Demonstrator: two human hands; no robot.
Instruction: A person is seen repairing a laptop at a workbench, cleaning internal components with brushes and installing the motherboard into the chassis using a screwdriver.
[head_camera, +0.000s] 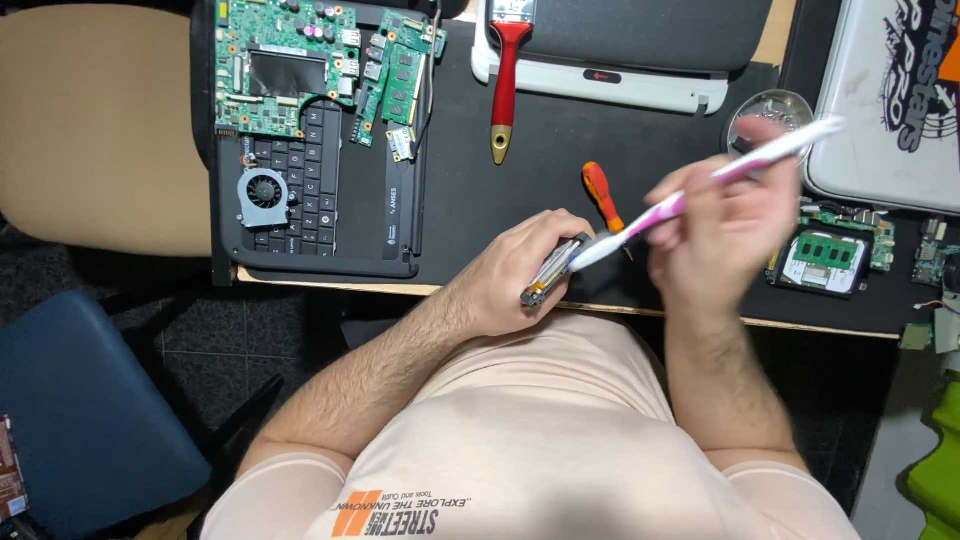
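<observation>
Near table edge (330, 283), left hand (520, 270), toothbrush (700, 190)

circuit board (285, 65) on keyboard (300, 190), paintbrush (507, 75) right

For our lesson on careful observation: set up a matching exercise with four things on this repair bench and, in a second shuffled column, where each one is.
Things:
1. toothbrush
2. paintbrush
3. cooling fan
4. screwdriver

Places:
A. lying on the black keyboard
B. on the black mat, between the two hands
C. held in the right hand
D. at the top, its bristles on a white-edged laptop part

Pairs: 1-C, 2-D, 3-A, 4-B

The left hand grips a small metal part.
</observation>
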